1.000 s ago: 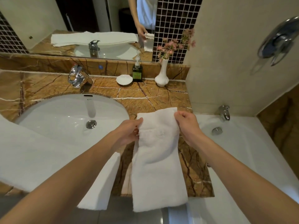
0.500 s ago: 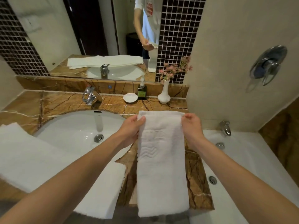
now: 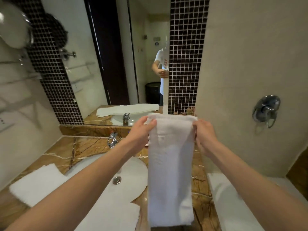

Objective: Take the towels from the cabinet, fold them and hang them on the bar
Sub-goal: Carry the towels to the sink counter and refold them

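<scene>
We hold a long white terry towel (image 3: 170,172), folded lengthwise into a narrow strip, up in front of us by its top edge. Our left hand (image 3: 141,130) pinches the top left corner, thumb in front and fingers curled behind the cloth. Our right hand (image 3: 204,135) grips the top right corner in the same way. The top edge is stretched level between the two hands, and the rest of the strip hangs straight down from them. We cannot tell whether its lower end touches anything.

Beneath the hands lies the brown veined marble bench (image 3: 66,150), with a white oval basin (image 3: 130,177) sunk into it below our left forearm. A second white towel (image 3: 38,182) lies flat well to the left of the left hand, spread over the bench and the near rim of the basin. A chrome tap (image 3: 112,140) stands just left of the left wrist. Beyond the hands a wall mirror (image 3: 116,64) reflects us holding the strip. Below the right forearm is the white bathtub rim (image 3: 233,205), and a round chrome shower mixer (image 3: 265,109) sits on the wall to the right of the right hand.
</scene>
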